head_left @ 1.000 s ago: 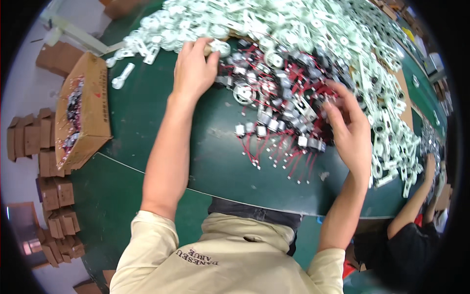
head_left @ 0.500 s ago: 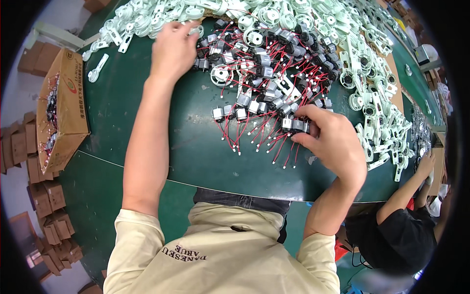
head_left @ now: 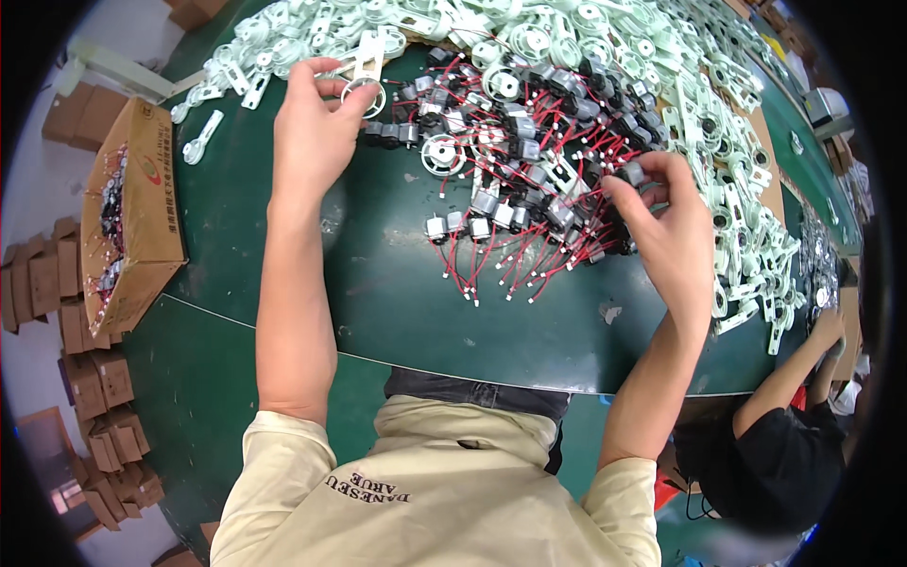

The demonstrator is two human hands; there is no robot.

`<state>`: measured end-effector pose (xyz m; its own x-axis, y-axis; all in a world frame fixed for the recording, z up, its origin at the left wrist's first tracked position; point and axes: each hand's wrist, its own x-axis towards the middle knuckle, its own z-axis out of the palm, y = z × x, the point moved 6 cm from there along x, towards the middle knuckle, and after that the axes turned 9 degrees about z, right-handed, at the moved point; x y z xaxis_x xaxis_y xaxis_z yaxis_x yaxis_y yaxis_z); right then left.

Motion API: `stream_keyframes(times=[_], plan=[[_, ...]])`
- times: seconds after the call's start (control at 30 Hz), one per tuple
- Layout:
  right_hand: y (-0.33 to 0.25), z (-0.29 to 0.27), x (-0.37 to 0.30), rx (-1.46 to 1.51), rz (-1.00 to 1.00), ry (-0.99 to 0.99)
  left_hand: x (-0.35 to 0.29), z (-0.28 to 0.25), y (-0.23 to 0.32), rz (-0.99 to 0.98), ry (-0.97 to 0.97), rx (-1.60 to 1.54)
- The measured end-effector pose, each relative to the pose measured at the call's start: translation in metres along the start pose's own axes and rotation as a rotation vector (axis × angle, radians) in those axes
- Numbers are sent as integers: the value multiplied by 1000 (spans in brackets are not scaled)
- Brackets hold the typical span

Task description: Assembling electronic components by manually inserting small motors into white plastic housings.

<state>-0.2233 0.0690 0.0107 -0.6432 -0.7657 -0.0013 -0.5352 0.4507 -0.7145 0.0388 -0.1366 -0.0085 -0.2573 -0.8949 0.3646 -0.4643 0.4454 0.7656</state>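
At the left of the motor heap, my left hand [head_left: 316, 132] pinches a pale green plastic housing [head_left: 370, 64] by its ring end, with its flat arm pointing away from me. My right hand [head_left: 673, 213] is at the heap's right side, thumb and fingers closed round a small grey-and-black motor [head_left: 630, 174]. The heap of small motors [head_left: 529, 151] lies between both hands, with red wires ending in white plugs trailing toward me. A few housings lie among the motors, including a round one [head_left: 442, 154].
Pale green housings [head_left: 605, 38] are piled along the back and down the right side. A single housing [head_left: 201, 138] lies at the left. A cardboard box [head_left: 151, 203] of wired motors stands beyond the table's left edge. At the far right, a co-worker's arm [head_left: 789, 373] reaches in.
My left hand has lifted a housing from the back pile and come slightly nearer. My right hand has moved away from me and right, from the near-edge motors to the heap's right side.
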Motion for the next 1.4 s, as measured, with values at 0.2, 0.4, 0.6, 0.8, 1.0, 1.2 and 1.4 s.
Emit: stream_keyframes(times=[0.2, 0.4, 0.6, 0.8, 1.0, 1.2, 1.4], plan=[[-14, -15, -8, -37, -316, 67, -9, 18, 19, -115, -126, -784], [-18, -12, -16, -59, -369, -45, -20, 11, 35, -177, -270, -872], [-15, -4, -10, -17, -375, -60, -25, 23, 53, -211, -450, -1216], [-5, -15, -4, 664, -198, -12, -44, 44, 76, -233, -564, -1402], [-34, 19, -23, 864, -206, -83, -71, 73, 87, -250, -609, -1338], [-43, 16, -29, 493, -412, 172, -77, 79, 95, -166, -575, -1212], [-47, 16, -33, 366, -475, 268, -78, 82, 95, -126, -585, -1174]])
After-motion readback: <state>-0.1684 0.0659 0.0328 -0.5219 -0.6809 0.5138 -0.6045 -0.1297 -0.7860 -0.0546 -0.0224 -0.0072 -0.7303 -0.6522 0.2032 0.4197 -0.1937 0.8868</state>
